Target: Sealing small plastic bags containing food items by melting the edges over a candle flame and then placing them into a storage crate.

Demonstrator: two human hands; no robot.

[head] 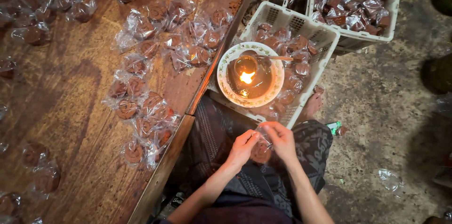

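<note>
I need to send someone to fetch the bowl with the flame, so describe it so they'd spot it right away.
Start at the long wooden table covered with wrapped brown cakes. Just off its right edge sits a white plastic crate of the same cakes, and the round bowl rests on that crate's near corner. It alone has a patterned rim, dark contents, a small burning flame and a spoon across it.

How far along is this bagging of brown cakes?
Done: two crates hold bagged cakes. In hand: both hands, left hand and right hand, pinch one bagged cake below the flame bowl. Left: many bags lie on the table.
</note>
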